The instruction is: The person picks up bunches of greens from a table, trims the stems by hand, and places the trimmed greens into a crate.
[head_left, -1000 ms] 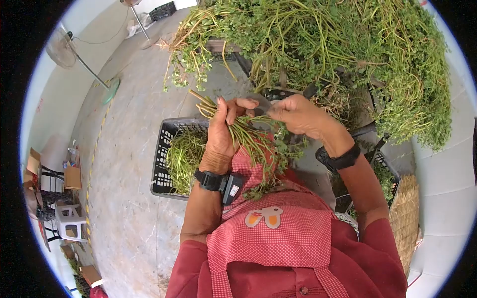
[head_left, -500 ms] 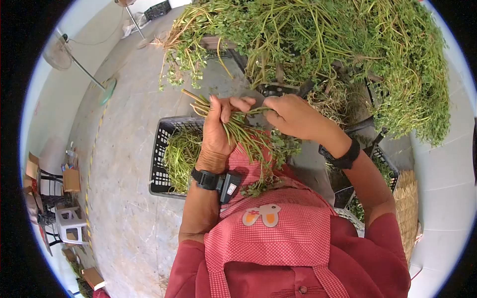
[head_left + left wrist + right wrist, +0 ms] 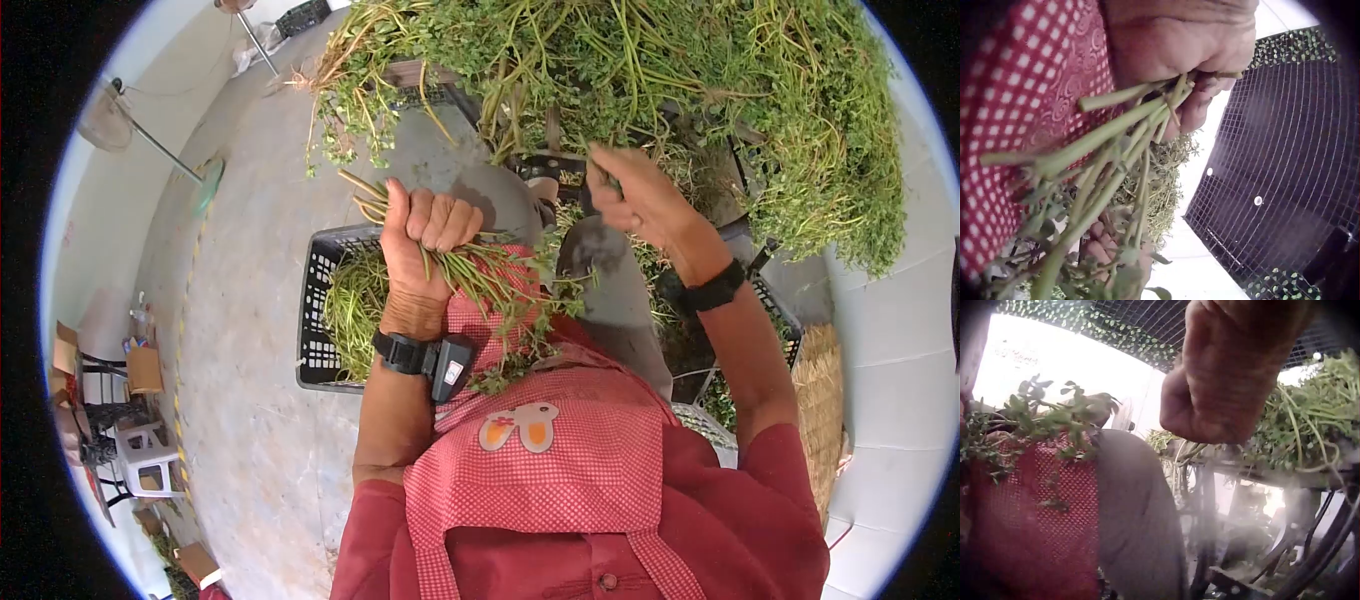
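My left hand [image 3: 425, 235] grips a bunch of green leafy stems [image 3: 475, 272], its fingers curled round them. The cut ends stick out past the thumb, and the leafy tips droop over the red checked apron [image 3: 560, 470]. In the left wrist view the stems [image 3: 1100, 140] come out from under the palm. Up and to the right, apart from the bunch, is my right hand [image 3: 645, 195], fingers curled, with a small dark-green bit between fingers and thumb; I cannot tell exactly what it is. The right wrist view shows only the back of this fist [image 3: 1225, 381].
A large heap of leafy stems [image 3: 640, 70] lies on a raised stand ahead and hangs over its right side. A black crate [image 3: 320, 330] of trimmed stems [image 3: 355, 310] stands on the floor at left. Another crate [image 3: 780, 315] and a straw mat [image 3: 818, 400] are at right.
My right hand has moved away from the bunch, up and to the right. The left fingers have closed tighter round the stems, and the left hand has shifted slightly left.
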The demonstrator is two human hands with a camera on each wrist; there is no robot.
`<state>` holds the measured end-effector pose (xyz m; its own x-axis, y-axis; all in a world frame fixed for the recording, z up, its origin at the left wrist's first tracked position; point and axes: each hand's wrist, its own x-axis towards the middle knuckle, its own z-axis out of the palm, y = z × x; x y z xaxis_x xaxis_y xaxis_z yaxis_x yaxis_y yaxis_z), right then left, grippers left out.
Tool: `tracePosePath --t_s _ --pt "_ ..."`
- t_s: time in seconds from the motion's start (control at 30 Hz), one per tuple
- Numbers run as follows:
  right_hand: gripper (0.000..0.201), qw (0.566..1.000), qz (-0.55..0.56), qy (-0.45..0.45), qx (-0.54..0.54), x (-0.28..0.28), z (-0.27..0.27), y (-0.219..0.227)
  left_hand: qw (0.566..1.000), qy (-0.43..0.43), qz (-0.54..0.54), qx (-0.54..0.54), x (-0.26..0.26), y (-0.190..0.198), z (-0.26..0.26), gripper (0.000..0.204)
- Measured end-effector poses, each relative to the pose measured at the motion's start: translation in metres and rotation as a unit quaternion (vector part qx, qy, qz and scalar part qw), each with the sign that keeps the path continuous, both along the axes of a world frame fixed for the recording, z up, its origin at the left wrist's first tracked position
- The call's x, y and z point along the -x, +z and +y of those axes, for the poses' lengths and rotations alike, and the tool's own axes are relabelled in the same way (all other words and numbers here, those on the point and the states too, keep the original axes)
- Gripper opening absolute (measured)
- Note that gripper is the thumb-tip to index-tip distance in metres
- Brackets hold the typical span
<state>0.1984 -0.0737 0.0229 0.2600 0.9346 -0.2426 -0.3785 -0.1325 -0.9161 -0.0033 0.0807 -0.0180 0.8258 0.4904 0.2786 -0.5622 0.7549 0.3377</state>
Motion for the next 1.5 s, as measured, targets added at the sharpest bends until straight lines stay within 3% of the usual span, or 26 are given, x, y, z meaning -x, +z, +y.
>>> tracePosePath --t_s 0.07,0.1,0.2,0.37,0.43,0.47,0.53,0.6,0.67,0.8,0.87,1.0,1.07,1.1,1.17,1.2,1.23,1.27,1.3,1.4,1.5 --pt "0.031 0.994 -0.050 -0.014 0.100 0.028 -0.003 0.004 1.000 -0.004 -0.009 -0.004 -0.001 -0.001 0.000 0.058" --pt "0.024 0.990 -0.089 0.022 0.103 0.039 -0.003 0.003 1.000 -0.011 -0.015 -0.005 -0.001 -0.002 0.001 0.058" --pt "0.023 0.985 -0.123 0.018 0.123 0.050 -0.003 -0.020 1.000 0.000 -0.005 0.003 0.000 -0.001 0.000 0.059" --pt "0.027 0.998 0.001 0.044 0.034 0.044 0.000 -0.036 1.000 -0.003 -0.011 -0.009 -0.001 -0.002 -0.001 0.059" --pt "0.033 0.980 -0.155 0.060 0.106 0.056 0.007 -0.030 1.000 -0.003 -0.018 -0.016 -0.001 -0.001 0.000 0.059" --pt "0.033 0.980 -0.157 0.060 0.106 0.062 0.008 -0.029 1.000 0.000 -0.011 -0.019 -0.001 -0.002 0.000 0.059" --pt "0.033 0.935 -0.320 0.119 0.090 0.071 0.011 -0.029 1.000 0.004 -0.003 -0.022 0.000 -0.001 -0.001 0.059" --pt "0.035 0.940 -0.307 0.111 0.098 0.072 0.013 -0.034 1.000 0.011 0.014 -0.001 0.001 0.001 -0.003 0.059" --pt "0.037 0.907 -0.398 0.114 0.078 0.071 0.015 -0.036 1.000 0.014 0.014 -0.014 0.000 0.000 -0.002 0.059" --pt "0.039 0.879 -0.464 0.089 0.067 0.083 0.010 -0.029 0.999 0.022 0.013 -0.033 0.000 0.000 -0.002 0.058" --pt "0.034 0.804 -0.593 0.037 0.015 0.090 0.007 -0.029 0.999 0.029 0.025 -0.026 0.000 0.003 -0.005 0.058" --pt "0.027 0.802 -0.593 0.044 0.049 0.096 0.007 -0.023 0.999 0.036 0.035 -0.020 0.000 0.003 -0.005 0.058" --pt "0.025 0.843 -0.538 0.007 0.005 0.091 0.010 -0.028 0.999 0.018 0.024 -0.017 0.002 0.001 -0.001 0.059" --pt "0.025 0.843 -0.537 0.007 0.004 0.088 0.011 -0.030 1.000 0.001 0.014 -0.013 0.003 0.000 0.001 0.059" --pt "0.025 0.890 -0.448 -0.061 0.052 0.079 0.013 -0.035 0.999 0.007 0.032 -0.020 0.002 0.003 -0.004 0.059" --pt "0.025 0.891 -0.448 -0.062 0.052 0.073 0.015 -0.042 0.998 0.012 0.050 -0.026 0.002 0.004 -0.006 0.059" --pt "0.025 0.947 -0.287 -0.135 0.057 0.071 0.019 -0.045 0.998 0.012 0.050 -0.027 0.003 0.002 -0.004 0.059" --pt "0.025 0.970 -0.117 -0.204 0.060 0.067 0.020 -0.045 0.999 0.000 0.034 -0.014 0.005 -0.001 0.000 0.060" --pt "0.012 0.973 0.046 -0.223 0.036 0.055 0.013 -0.039 1.000 -0.011 0.016 -0.001 0.005 -0.003 0.003 0.060" --pt "0.015 0.977 0.109 -0.182 0.025 0.046 -0.004 -0.026 0.999 0.013 0.038 -0.011 0.004 0.002 -0.001 0.060" --pt "0.014 0.994 0.049 -0.101 0.010 0.054 -0.011 -0.022 0.999 0.019 0.022 -0.016 0.002 0.002 -0.002 0.060"
